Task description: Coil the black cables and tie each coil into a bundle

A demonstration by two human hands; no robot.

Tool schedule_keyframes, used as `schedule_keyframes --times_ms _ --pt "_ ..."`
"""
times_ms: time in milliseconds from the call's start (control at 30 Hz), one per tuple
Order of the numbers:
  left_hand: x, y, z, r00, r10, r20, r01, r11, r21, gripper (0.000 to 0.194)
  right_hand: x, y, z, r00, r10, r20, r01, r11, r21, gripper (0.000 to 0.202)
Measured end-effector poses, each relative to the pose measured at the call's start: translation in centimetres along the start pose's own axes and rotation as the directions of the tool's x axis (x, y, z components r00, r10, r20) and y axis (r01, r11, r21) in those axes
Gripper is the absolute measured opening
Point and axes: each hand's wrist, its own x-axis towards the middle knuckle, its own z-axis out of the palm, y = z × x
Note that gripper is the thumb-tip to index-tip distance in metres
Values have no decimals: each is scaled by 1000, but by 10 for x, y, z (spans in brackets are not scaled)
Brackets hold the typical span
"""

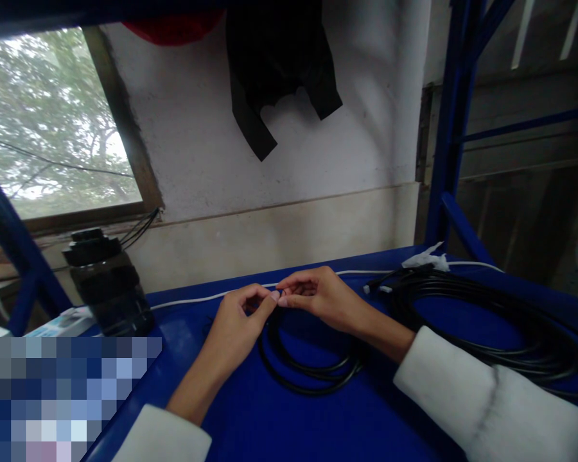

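A small coil of black cable (pixel 313 389) lies on the blue shelf (pixel 270 430) in front of me. At its far left edge my left hand (pixel 243 321) and my right hand (pixel 322 298) meet, thumb and forefinger pinched on each. Their fingertips nearly touch over the coil. A thin dark bit shows between them, too small to name. The hands cover the far part of the coil. To the right rests a larger coil of black cable (pixel 515 366), with its plug ends (pixel 376 289) pointing left.
A dark water bottle (pixel 108 282) stands at the left, near a blurred-out patch. Along the back runs a white cable (pixel 192 300), with crumpled white plastic (pixel 426 258) at the right. Blue posts (pixel 450 128) frame the shelf. Black clothing (pixel 279 58) hangs above.
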Motion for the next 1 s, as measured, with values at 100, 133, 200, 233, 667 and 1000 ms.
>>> schedule_keyframes --times_ms 100,133,200,233,667,1000 --pt "-1 1 0 1000 6 1 -6 1000 9 28 1 3 -1 1000 -7 -2 7 1000 0 30" --pt "-1 1 0 1000 9 4 -9 1000 7 28 2 3 -1 1000 -11 -6 11 1000 -4 30" --pt "-2 2 2 1000 4 18 -4 1000 -5 26 3 4 -4 1000 -21 -21 21 1000 -23 30" --pt "-3 4 2 1000 -2 30 2 1000 -11 26 3 3 -6 999 -30 -36 28 999 -42 29" --pt "-26 31 16 886 0 464 -29 998 54 36 -75 -25 -29 993 46 -108 -80 941 -329 28" --pt "-30 34 22 877 18 479 -67 994 86 13 -93 -32 -22 999 14 -46 -34 895 -445 17"
